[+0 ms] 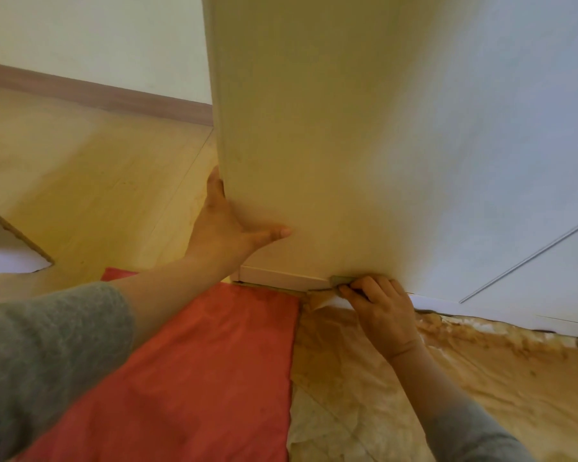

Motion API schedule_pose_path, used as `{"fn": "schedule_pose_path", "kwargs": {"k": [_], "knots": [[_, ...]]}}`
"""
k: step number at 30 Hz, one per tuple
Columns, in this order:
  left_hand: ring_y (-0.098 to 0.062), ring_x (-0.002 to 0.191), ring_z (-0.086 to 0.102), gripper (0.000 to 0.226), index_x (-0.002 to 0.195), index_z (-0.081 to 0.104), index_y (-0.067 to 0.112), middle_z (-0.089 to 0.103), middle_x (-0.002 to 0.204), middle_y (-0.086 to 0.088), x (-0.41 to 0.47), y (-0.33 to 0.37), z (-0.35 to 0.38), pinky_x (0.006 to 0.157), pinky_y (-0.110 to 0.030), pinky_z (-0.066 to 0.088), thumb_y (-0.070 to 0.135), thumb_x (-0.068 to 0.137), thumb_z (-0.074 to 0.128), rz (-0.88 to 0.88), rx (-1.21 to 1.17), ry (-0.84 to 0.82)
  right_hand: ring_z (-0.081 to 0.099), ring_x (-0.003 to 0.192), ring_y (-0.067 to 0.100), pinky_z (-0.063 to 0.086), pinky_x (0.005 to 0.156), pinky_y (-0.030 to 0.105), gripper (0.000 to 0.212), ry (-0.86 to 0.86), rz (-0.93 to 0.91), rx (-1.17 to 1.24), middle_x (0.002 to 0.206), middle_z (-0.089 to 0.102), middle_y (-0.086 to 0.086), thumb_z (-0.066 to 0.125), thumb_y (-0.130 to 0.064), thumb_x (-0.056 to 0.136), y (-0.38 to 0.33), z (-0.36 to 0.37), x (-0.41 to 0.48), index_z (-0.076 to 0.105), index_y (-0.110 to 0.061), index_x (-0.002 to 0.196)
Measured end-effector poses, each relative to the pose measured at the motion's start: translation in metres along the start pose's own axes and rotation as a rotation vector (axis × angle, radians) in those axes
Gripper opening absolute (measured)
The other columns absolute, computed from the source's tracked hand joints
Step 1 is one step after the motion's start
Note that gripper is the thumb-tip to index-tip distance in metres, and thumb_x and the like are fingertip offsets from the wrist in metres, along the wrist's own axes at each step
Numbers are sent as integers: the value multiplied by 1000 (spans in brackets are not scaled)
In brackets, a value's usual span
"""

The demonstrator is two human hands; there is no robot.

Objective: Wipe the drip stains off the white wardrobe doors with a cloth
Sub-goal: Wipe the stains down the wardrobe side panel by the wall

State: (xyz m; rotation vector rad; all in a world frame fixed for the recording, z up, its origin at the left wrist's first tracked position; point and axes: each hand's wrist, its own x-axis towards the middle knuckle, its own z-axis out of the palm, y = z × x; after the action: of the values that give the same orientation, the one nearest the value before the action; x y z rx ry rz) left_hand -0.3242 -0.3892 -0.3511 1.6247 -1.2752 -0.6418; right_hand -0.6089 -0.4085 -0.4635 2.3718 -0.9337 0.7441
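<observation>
At wardrobe door [314, 145] base, right hand [384, 311] pinching cloth [341, 280]

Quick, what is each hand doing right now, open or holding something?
Left hand: grips the door by its edge, thumb on the front.
Right hand: fingers curled, pinching a small grey cloth at the door's bottom edge.

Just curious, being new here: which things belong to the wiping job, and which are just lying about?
In the job: white wardrobe door, small grey-green cloth, left hand holding the door's edge, right hand pinching the cloth.
Lying about: red fabric sheet, crumpled tan sheet, pale wooden floor.
</observation>
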Motion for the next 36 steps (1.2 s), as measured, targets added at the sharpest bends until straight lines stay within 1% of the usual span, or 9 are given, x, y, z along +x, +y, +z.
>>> {"fn": "schedule_pose_path", "kwargs": {"k": [6, 14, 19, 21, 24, 27, 30, 34, 36], "knots": [[-6, 109, 43, 122, 149, 20, 18, 43, 124, 14, -3, 4, 7, 86, -24, 39, 37, 54, 95, -27, 39, 67, 46, 81, 22, 35, 70, 30, 28, -31, 73, -26, 83, 65, 6, 54, -11, 82, 26, -15, -23, 78, -19, 94], [-10, 112, 43, 119, 146, 21, 15, 43, 126, 9, -6, 8, 14, 89, -30, 42, 40, 55, 95, -58, 57, 113, 51, 73, 27, 38, 56, 33, 26, -45, 317, -23, 81, 61, 7, 63, 0, 76, 51, -23, -57, 78, -16, 91], [-11, 116, 42, 118, 146, 19, 14, 42, 134, 6, -9, 9, 18, 90, -30, 40, 38, 57, 94, -73, 40, 136, 56, 70, 31, 44, 56, 33, 15, 29, 499, 2, 82, 65, 9, 63, -12, 80, 56, -29, -70, 78, -9, 84], [-16, 122, 44, 119, 146, 19, 13, 44, 140, 1, -9, 10, 19, 91, -30, 40, 38, 58, 94, -76, 48, 138, 58, 76, 32, 46, 58, 31, 20, 53, 701, 21, 86, 66, 8, 58, -10, 79, 55, -32, -74, 77, -8, 86], [-22, 127, 46, 119, 146, 19, 12, 45, 141, -2, -9, 9, 18, 90, -31, 40, 40, 58, 93, -81, 69, 134, 61, 90, 33, 43, 68, 30, 27, 135, 1159, 131, 100, 65, 8, 56, 4, 83, 52, -40, -76, 76, -9, 95], [-26, 129, 46, 120, 147, 17, 12, 45, 142, -4, -9, 9, 18, 89, -32, 41, 41, 58, 92, -91, 84, 123, 58, 92, 26, 42, 74, 31, 27, 310, 1460, 265, 106, 62, 10, 55, 5, 88, 43, -50, -69, 73, -8, 105], [-28, 130, 46, 119, 147, 17, 11, 45, 143, -6, -9, 11, 18, 89, -33, 40, 41, 59, 92, -94, 94, 121, 56, 95, 20, 43, 79, 28, 25, 490, 1444, 304, 108, 62, 14, 57, 3, 89, 31, -53, -49, 66, -4, 111], [-25, 128, 46, 121, 146, 18, 11, 45, 141, -3, -10, 12, 18, 87, -31, 40, 43, 56, 92, -87, 87, 88, 54, 100, 21, 36, 79, 5, 29, 563, 1355, 350, 110, 58, 16, 50, 7, 86, 27, -46, -14, 61, 2, 112], [-22, 125, 47, 126, 147, 17, 11, 45, 140, -1, -11, 13, 14, 88, -31, 40, 49, 51, 89, -81, 90, 43, 57, 100, 29, 40, 80, 13, 33, 626, 1379, 350, 110, 56, 17, 45, 5, 83, 23, -40, -4, 60, 3, 111]]}}
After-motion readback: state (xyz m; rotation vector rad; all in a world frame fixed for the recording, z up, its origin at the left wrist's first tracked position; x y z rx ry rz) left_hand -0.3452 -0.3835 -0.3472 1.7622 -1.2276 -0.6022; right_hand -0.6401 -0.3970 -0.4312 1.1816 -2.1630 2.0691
